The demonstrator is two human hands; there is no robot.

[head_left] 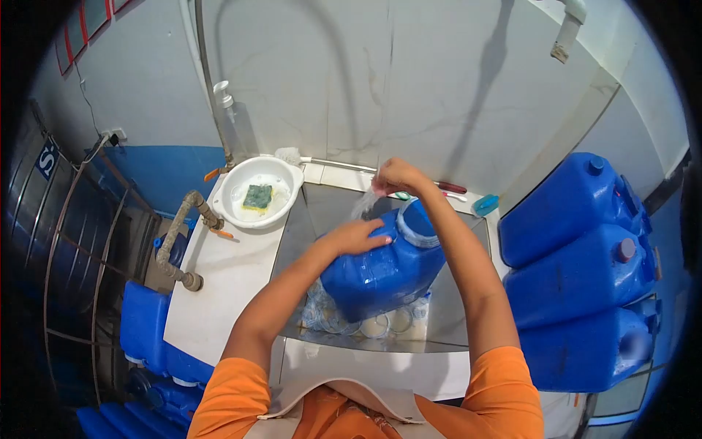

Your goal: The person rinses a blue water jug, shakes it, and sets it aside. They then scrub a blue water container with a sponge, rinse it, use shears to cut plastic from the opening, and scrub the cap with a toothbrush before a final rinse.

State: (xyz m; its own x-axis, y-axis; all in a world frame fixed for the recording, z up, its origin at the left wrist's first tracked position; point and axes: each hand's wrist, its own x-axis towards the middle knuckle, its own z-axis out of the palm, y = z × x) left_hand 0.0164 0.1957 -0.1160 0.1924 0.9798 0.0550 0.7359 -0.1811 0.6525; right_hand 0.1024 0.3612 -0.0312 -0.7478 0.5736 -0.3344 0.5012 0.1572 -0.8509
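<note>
A large blue plastic jug sits tilted in the grey sink, its wide round neck facing up and to the right. My left hand grips the jug's upper left side, fingers pressed on it and thumb toward the neck. Behind the neck, my right hand has its fingers closed on a clear, crumpled strip that looks like plastic film and hangs down toward the jug. Under the jug lie several clear round pieces, partly hidden by it.
A white basin with a green-yellow sponge stands on the left counter, near a bent pipe tap. Brushes line the back ledge. Several blue jugs stand on the right. Left of the counter is a metal rack.
</note>
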